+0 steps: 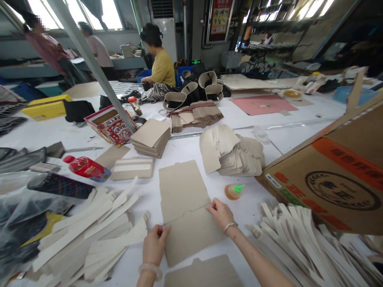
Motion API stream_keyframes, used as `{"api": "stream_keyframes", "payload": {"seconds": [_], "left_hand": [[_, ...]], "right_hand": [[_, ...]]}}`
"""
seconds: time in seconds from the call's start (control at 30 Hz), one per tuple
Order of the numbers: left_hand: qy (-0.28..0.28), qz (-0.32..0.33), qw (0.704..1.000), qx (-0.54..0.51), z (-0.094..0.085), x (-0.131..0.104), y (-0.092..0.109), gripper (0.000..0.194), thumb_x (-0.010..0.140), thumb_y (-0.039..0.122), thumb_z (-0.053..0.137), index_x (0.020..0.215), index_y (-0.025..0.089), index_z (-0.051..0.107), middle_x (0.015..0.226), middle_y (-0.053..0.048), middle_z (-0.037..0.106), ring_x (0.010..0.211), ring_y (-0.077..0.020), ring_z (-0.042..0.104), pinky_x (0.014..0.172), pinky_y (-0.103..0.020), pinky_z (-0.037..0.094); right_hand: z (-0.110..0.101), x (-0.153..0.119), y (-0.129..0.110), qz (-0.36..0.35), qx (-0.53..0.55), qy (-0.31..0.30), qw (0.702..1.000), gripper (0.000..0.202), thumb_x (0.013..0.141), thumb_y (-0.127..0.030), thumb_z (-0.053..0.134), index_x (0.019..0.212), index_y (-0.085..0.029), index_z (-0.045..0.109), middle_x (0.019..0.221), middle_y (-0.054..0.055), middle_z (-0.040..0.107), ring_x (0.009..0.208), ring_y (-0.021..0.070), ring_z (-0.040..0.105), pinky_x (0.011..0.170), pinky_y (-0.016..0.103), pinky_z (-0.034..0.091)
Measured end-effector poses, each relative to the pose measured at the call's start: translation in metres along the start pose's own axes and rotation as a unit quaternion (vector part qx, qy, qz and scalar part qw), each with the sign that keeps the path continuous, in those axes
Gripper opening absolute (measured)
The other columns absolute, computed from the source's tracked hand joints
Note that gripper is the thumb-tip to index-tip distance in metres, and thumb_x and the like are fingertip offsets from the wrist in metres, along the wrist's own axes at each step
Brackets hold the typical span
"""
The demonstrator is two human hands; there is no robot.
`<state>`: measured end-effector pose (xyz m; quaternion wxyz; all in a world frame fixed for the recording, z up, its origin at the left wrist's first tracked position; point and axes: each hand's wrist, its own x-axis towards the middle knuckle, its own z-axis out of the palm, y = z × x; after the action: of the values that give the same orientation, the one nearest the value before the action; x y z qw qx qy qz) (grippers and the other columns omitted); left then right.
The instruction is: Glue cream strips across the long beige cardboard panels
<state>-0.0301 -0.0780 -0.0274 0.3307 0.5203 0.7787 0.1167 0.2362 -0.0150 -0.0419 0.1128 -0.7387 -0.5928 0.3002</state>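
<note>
A grey-brown cardboard sheet lies in front of me, its far edge overlapping or meeting a second cardboard sheet. My left hand pinches the near sheet's far left corner between thumb and fingers. At the far right corner, my right hand pinches the same sheet. Part of a third cardboard sheet shows at the bottom edge. Just beyond my right hand stands a small squeeze bottle with a green nozzle and amber contents.
Cardboard strips lie in piles at left and right. A large carton stands at right. Beyond are stacked cardboard pieces, a square stack, a red bottle and a slanting metal pole. Several people work farther back.
</note>
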Motion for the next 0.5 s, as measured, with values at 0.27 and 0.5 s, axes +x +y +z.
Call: {"api": "stream_keyframes", "payload": {"seconds": [0.27, 0.5], "left_hand": [[-0.001, -0.006, 0.997, 0.074, 0.006, 0.007, -0.003, 0.035, 0.083, 0.05, 0.034, 0.073, 0.022, 0.054, 0.069, -0.002, 0.064, 0.068, -0.0181, 0.06, 0.058, -0.025, 0.036], [0.003, -0.021, 0.996, 0.087, 0.003, 0.005, 0.003, 0.032, 0.082, 0.05, 0.035, 0.089, 0.021, 0.048, 0.066, -0.001, 0.06, 0.065, -0.0186, 0.06, 0.056, -0.027, 0.037]], "right_hand": [[0.008, 0.008, 0.005, -0.003, -0.049, 0.007, 0.999, 0.022, 0.078, -0.039, 0.053, 0.066, -0.022, 0.048, 0.057, -0.003, 0.055, 0.056, 0.0129, 0.049, 0.05, 0.023, 0.021], [0.003, 0.006, 0.001, -0.015, -0.071, 0.027, 0.997, 0.016, 0.079, -0.038, 0.052, 0.077, -0.022, 0.049, 0.065, -0.002, 0.056, 0.06, 0.0128, 0.049, 0.053, 0.023, 0.024]]}}
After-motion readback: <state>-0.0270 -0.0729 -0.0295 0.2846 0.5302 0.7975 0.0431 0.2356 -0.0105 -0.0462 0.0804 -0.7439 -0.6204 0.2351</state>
